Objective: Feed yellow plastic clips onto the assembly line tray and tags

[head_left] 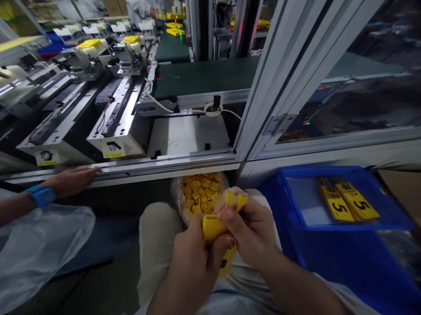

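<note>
My left hand (pixel 194 255) is closed around a bright yellow plastic piece (pixel 212 228) with a row of small dark marks near its top edge. Close against it, my right hand (pixel 251 225) pinches a yellow part (pixel 235 199) whose two tips stick up past the fingers. Whether these are one piece or two is hidden by the fingers. Below the hands, more yellow with a dark rectangle shows. Just beyond them, a clear plastic bag (pixel 176 191) holds many small yellow pieces (pixel 202 187) between my knees.
At right, a blue tray (pixel 300 200) carries yellow number-5 pieces (pixel 349 202) above another blue bin (pixel 360 264). A co-worker's hand (pixel 71 181) rests near the machine edge at left. Metal slide fixtures (pixel 119 120), a green conveyor (pixel 207 77) and an aluminium frame (pixel 282 72) stand ahead.
</note>
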Demonstrator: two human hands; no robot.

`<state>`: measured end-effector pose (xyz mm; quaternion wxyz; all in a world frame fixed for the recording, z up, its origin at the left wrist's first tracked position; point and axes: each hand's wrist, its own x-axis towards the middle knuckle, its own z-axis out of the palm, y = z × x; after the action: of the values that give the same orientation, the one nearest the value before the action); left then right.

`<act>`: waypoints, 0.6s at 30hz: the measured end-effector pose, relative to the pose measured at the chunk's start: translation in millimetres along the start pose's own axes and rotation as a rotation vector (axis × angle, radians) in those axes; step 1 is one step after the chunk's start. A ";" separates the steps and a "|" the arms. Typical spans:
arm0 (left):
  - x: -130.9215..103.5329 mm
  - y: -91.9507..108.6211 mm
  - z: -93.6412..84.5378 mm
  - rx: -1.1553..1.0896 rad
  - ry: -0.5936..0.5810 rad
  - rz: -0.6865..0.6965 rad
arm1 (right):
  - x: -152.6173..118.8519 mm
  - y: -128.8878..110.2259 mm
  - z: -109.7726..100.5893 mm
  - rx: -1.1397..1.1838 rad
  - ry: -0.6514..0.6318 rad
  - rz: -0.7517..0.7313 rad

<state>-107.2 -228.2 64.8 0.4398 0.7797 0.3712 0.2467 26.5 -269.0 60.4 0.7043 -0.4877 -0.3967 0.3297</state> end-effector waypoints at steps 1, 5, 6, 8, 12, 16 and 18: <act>0.4 1.2 -0.4 -0.001 -0.020 0.010 | -0.3 1.4 -1.5 0.010 -0.014 -0.047; 2.7 6.9 -2.0 -0.018 -0.060 0.045 | -2.2 6.3 -7.2 0.036 -0.024 -0.155; 3.4 7.7 -2.4 -0.022 -0.062 0.054 | -2.8 6.7 -7.8 0.043 -0.020 -0.174; 4.6 8.1 -3.2 -0.040 -0.068 0.078 | -3.7 6.1 -7.2 0.049 -0.008 -0.208; 6.1 7.7 -6.7 -0.139 -0.079 -0.008 | -1.7 1.5 0.0 0.005 0.051 -0.069; 5.2 12.7 -11.5 -0.303 -0.107 -0.244 | 4.6 -2.7 9.9 0.247 0.031 0.248; 4.2 16.6 -13.4 -0.384 -0.142 -0.314 | 7.2 -4.3 13.6 0.375 0.020 0.363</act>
<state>-108.2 -223.7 86.0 0.6375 0.6302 0.4022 0.1862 18.2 -258.3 69.1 0.7154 -0.4151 -0.2278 0.5138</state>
